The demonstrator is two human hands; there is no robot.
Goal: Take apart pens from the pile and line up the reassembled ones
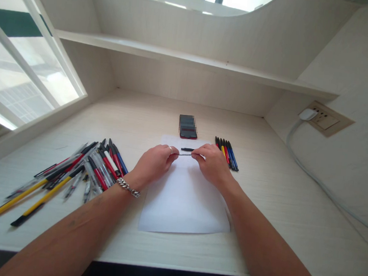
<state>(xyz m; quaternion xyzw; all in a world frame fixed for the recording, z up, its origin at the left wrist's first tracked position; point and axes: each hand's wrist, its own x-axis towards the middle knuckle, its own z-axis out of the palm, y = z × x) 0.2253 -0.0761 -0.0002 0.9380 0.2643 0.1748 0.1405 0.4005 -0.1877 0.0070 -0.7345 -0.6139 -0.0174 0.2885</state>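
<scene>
My left hand (161,159) and my right hand (210,162) are close together over a white sheet of paper (186,202). Each pinches one end of a thin dark pen refill (185,154), held level between the fingertips; its ends are hidden by the fingers. Just behind it lies a short black pen piece (187,149), partly covered by my right fingers. Right of that hand is a neat row of black, yellow, red and blue pens (227,152). A loose heap of pens and clear barrels (101,165) spreads beside my left forearm.
A dark phone (188,126) lies behind the paper. Across the back runs a shelf (194,59). On the right wall, a white charger (307,114) sits in a socket (329,120), and its cable (315,179) trails down that side.
</scene>
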